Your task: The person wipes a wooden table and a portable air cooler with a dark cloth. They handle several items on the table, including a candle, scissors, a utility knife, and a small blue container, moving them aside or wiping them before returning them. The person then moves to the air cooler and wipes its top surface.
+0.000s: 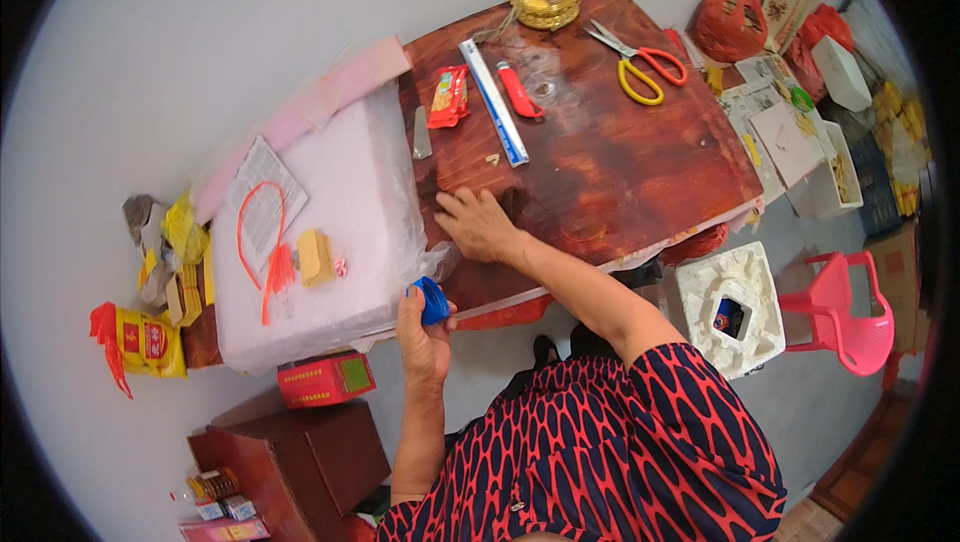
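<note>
My left hand point(424, 339) grips a blue plastic cap point(433, 300), its hollow side facing up and to the right, just off the front edge of the table. Palm down at the left part of the dark red wooden table point(637, 167), my right hand point(476, 228) has its fingers slightly apart and shows nothing held. Whether it touches the wood I cannot tell. Beyond its fingertips lie a small beige scrap point(492, 159), a white and blue long narrow box point(495, 103), a red-handled cutter point(517, 90), a flat blade-like strip point(422, 134) and red snack packets point(448, 97).
Scissors point(637, 66) with red and yellow handles lie at the back right, near a gold lamp base point(547, 6). Left, a plastic-covered white slab point(352, 167) carries a yellow block point(314, 258) and red cord point(240, 234). A foam box point(731, 309) and pink chair point(836, 309) stand right.
</note>
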Available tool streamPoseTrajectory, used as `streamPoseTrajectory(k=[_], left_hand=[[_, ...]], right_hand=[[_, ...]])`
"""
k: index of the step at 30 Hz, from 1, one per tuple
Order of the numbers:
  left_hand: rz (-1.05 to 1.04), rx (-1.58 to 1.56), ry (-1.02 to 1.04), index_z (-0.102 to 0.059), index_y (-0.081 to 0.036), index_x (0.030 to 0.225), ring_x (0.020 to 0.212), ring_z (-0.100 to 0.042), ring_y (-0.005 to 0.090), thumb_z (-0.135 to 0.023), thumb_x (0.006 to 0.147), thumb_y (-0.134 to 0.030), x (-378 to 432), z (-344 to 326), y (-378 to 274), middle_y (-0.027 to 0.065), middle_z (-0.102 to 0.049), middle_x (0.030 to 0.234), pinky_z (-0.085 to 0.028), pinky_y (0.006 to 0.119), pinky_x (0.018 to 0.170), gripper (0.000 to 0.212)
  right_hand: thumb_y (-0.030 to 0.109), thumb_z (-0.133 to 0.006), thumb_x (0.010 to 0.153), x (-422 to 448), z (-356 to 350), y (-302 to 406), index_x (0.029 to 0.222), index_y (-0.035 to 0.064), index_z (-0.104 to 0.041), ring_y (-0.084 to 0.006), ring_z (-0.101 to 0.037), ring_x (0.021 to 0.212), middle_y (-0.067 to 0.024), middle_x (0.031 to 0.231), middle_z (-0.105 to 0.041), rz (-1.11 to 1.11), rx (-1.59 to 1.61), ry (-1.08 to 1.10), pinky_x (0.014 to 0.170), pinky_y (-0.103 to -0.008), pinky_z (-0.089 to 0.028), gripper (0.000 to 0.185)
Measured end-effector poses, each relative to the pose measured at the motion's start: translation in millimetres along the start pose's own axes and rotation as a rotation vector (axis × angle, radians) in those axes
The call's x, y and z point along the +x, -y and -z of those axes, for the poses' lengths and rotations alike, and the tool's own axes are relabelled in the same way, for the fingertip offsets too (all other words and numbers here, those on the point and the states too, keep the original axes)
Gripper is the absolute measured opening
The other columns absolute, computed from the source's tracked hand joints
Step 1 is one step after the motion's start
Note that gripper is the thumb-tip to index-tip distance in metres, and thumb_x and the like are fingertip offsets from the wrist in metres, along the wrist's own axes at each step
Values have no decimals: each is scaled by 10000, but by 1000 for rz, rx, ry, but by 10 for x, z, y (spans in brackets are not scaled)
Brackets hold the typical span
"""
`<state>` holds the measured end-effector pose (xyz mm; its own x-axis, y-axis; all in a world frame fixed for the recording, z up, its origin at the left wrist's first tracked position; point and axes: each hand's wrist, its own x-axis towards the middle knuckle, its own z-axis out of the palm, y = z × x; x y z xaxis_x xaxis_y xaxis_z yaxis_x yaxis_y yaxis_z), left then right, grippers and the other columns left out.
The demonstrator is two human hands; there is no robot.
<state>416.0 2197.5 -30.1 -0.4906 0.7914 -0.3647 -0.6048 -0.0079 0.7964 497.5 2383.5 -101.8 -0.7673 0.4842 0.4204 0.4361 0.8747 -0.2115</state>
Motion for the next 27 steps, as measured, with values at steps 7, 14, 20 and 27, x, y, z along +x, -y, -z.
streamPoseTrajectory(k=[7, 14, 20, 27], left_hand=[[-46, 188, 183, -511, -68, 1222, 844, -607, 146, -663, 911, -180, 300, -477, -110, 33, -595, 1025, -475, 265, 634, 365], [-421, 758, 203, -515, -17, 1235, 1039, -548, 230, -786, 788, -213, 1227, -874, 91, 102, -547, 1119, -453, 344, 904, 558], [-758, 1248, 18, -489, -49, 1286, 1138, -458, 366, -787, 734, -204, 1842, -1080, 220, 204, -468, 1198, -376, 435, 995, 647], [-788, 1325, -60, -433, -56, 1356, 1191, -414, 388, -785, 688, -198, 2145, -1169, 490, 209, -434, 1242, -348, 468, 1009, 769]], right_hand=[[170, -608, 747, -921, 646, -22, 1087, 117, -652, -245, -469, 1027, -38, 1243, -512, -71, -30, -90, 712, -388, -393, 346], [202, -589, 811, -1297, 1109, -739, 1162, 115, -640, -272, -471, 1084, -43, 1313, -507, -341, -217, -78, 757, -425, -415, 365], [199, -568, 803, -945, 1021, -1481, 1098, 93, -638, -276, -470, 1118, -83, 1317, -496, -485, -382, -190, 774, -429, -428, 321], [178, -600, 767, -795, 1074, -1571, 1066, 95, -659, -251, -472, 1049, -76, 1212, -511, -166, -135, -49, 766, -387, -413, 316]])
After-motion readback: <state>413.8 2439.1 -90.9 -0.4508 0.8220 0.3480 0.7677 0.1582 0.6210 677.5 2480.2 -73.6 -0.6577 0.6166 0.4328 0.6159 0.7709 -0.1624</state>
